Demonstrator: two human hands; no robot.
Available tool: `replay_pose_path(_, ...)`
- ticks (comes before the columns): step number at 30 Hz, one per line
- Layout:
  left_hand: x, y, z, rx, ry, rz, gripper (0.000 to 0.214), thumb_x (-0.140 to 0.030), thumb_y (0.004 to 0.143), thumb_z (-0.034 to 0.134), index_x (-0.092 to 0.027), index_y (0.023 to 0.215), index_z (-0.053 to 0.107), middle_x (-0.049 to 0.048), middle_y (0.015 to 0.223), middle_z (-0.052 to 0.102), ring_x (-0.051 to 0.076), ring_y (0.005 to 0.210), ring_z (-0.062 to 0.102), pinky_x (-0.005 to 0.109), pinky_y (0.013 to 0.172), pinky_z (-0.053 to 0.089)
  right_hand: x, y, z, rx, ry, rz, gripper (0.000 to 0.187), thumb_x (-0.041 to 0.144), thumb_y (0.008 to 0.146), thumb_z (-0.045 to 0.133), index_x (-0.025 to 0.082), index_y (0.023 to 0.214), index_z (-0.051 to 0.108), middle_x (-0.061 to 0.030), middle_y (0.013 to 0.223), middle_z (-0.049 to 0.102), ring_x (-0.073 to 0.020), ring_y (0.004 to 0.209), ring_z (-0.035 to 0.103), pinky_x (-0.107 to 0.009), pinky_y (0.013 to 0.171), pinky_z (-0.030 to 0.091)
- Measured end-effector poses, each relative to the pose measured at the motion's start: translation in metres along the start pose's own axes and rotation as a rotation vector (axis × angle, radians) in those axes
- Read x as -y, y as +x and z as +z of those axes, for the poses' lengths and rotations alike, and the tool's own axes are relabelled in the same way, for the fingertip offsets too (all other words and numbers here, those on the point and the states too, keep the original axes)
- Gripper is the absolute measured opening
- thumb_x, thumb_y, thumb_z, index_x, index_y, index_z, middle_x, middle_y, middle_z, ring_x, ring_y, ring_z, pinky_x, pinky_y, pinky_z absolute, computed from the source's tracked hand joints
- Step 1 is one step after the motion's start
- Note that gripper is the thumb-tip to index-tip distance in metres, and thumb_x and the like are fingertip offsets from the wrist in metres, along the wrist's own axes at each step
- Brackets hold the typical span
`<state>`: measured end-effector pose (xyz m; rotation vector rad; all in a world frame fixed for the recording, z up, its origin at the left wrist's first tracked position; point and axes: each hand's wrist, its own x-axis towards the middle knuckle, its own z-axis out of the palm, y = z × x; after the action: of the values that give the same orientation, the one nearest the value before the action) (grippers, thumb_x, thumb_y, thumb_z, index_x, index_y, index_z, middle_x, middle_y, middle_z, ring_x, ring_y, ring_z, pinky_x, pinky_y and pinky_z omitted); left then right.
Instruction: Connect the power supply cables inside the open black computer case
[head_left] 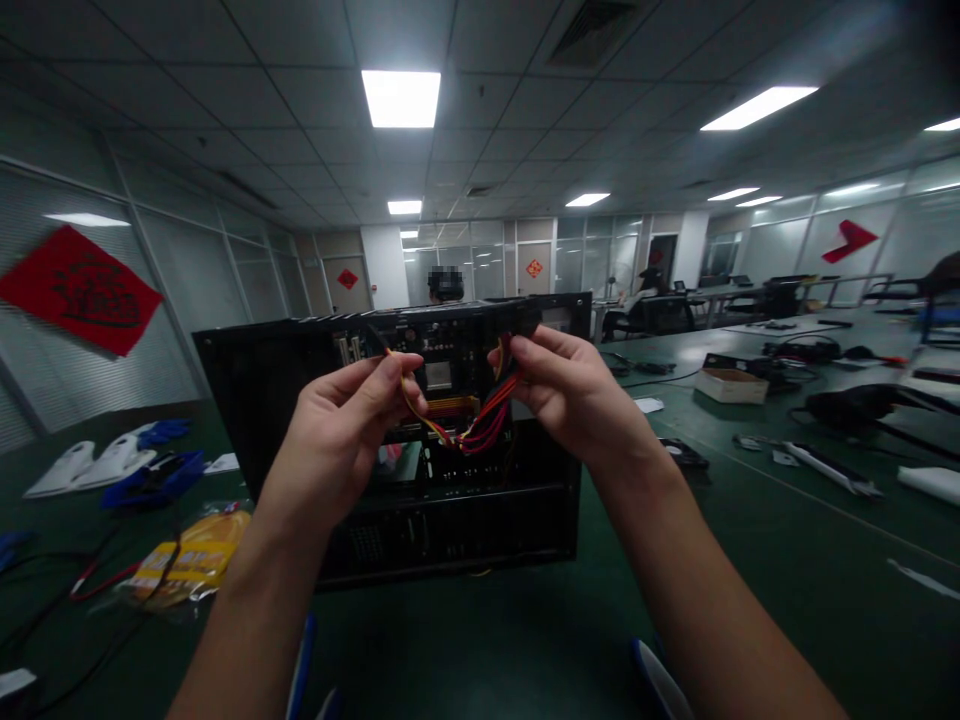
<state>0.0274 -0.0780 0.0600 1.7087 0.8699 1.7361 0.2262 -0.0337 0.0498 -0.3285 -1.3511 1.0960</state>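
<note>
In front of me a black computer case (457,525) stands upright on the green table, its open side towards me. A motherboard (439,376) shows inside, partly covered by my hands. Between thumb and fingers, my left hand (356,415) pinches a thin strand of yellow, red and black power cable (411,400). My right hand (566,385) is closed on a bundle of power cables (491,408) in red, orange and yellow. The wires sag in a loop between both hands, before the case opening. Whatever connectors sit in my fingertips are mostly hidden.
To the left lie white gloves (90,465), a blue tray (154,478) and a yellow packet (195,555) among loose cables. On the right are a small box (731,384), a black drive-like part (684,453) and a long metal strip (832,468). People sit farther back.
</note>
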Motion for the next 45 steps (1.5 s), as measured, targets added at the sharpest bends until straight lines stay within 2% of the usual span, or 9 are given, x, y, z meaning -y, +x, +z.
replay_pose_path(8, -0.003, -0.014, 0.018, -0.020, 0.308, 0.099, 0.031, -0.039, 0.078, 0.073, -0.018, 0.101, 0.078, 0.0051, 0.092, 0.076, 0.021, 0.083, 0.070, 0.030, 0.075, 0.057, -0.001, -0.011, 0.021, 0.114, -0.015, 0.076, 0.030, 0.042, 0.064, 0.084, 0.019, 0.079, 0.073, -0.0029, 0.081, 0.073, -0.0179, 0.076, 0.068, -0.031, 0.068, 0.056)
replay_pose_path(20, 0.012, -0.009, 0.017, 0.034, 0.937, 0.347, 0.028, -0.029, 0.089, 0.052, -0.019, 0.076, 0.074, 0.0054, 0.076, 0.072, 0.018, 0.069, 0.064, 0.026, 0.068, 0.047, -0.036, 0.002, 0.018, 0.095, -0.157, 0.109, 0.034, 0.046, 0.069, 0.079, 0.015, 0.078, 0.068, -0.0009, 0.072, 0.065, -0.0125, 0.064, 0.058, -0.025, 0.060, 0.048)
replay_pose_path(23, 0.027, -0.002, 0.013, 0.039, 0.922, 0.310, 0.026, -0.031, 0.088, 0.053, -0.019, 0.086, 0.076, 0.0068, 0.085, 0.076, 0.020, 0.075, 0.068, 0.027, 0.072, 0.049, -0.048, 0.005, 0.017, 0.042, -0.366, -0.036, 0.028, 0.044, 0.079, 0.071, 0.016, 0.075, 0.066, -0.0008, 0.069, 0.062, -0.0146, 0.065, 0.057, -0.027, 0.061, 0.046)
replay_pose_path(26, 0.040, 0.006, 0.005, 0.018, 0.901, 0.263, 0.028, -0.033, 0.087, 0.055, -0.019, 0.096, 0.078, 0.0079, 0.096, 0.077, 0.022, 0.082, 0.070, 0.028, 0.075, 0.050, -0.064, 0.004, 0.019, -0.069, -0.687, -0.355, 0.017, 0.033, 0.089, 0.060, 0.017, 0.084, 0.067, -0.0046, 0.080, 0.064, -0.0186, 0.076, 0.059, -0.031, 0.072, 0.047)
replay_pose_path(30, 0.057, 0.018, -0.010, 0.011, 1.003, 0.137, 0.031, -0.037, 0.088, 0.053, -0.020, 0.096, 0.078, 0.0110, 0.094, 0.078, 0.025, 0.081, 0.071, 0.028, 0.069, 0.048, -0.086, 0.004, 0.019, 0.009, -0.986, -0.553, 0.019, 0.022, 0.096, 0.048, 0.017, 0.101, 0.065, -0.0109, 0.094, 0.065, -0.0221, 0.088, 0.060, -0.034, 0.082, 0.047)
replay_pose_path(33, 0.081, 0.027, -0.016, 0.087, 1.095, -0.039, 0.030, -0.034, 0.087, 0.054, -0.018, 0.094, 0.078, 0.0127, 0.091, 0.077, 0.025, 0.081, 0.070, 0.027, 0.065, 0.045, -0.102, 0.007, 0.016, 0.115, -1.196, -0.408, 0.020, 0.018, 0.096, 0.046, 0.015, 0.103, 0.064, -0.0134, 0.100, 0.065, -0.0228, 0.091, 0.062, -0.034, 0.082, 0.046)
replay_pose_path(37, 0.129, 0.033, -0.015, 0.350, 1.174, -0.317, 0.026, -0.024, 0.086, 0.054, -0.014, 0.076, 0.076, 0.0088, 0.072, 0.074, 0.020, 0.068, 0.066, 0.025, 0.061, 0.040, -0.123, 0.012, 0.005, 0.155, -1.415, 0.044, 0.016, 0.018, 0.093, 0.053, 0.011, 0.098, 0.066, -0.0142, 0.096, 0.069, -0.0228, 0.089, 0.065, -0.030, 0.076, 0.045)
replay_pose_path(40, 0.157, 0.032, -0.011, 0.340, 1.173, -0.444, 0.022, -0.024, 0.085, 0.058, -0.013, 0.075, 0.074, 0.0086, 0.070, 0.072, 0.018, 0.065, 0.064, 0.025, 0.058, 0.038, -0.136, 0.017, -0.006, 0.161, -1.452, 0.274, 0.019, 0.026, 0.092, 0.058, 0.011, 0.096, 0.068, -0.0138, 0.095, 0.070, -0.0220, 0.090, 0.065, -0.027, 0.072, 0.044)
replay_pose_path(45, 0.171, 0.034, -0.012, 0.332, 1.168, -0.451, 0.023, -0.024, 0.086, 0.057, -0.013, 0.074, 0.074, 0.0088, 0.069, 0.071, 0.017, 0.065, 0.063, 0.025, 0.058, 0.037, -0.145, 0.022, -0.013, 0.137, -1.409, 0.364, 0.023, 0.032, 0.088, 0.064, 0.012, 0.096, 0.071, -0.0115, 0.092, 0.072, -0.0195, 0.084, 0.065, -0.025, 0.064, 0.040)
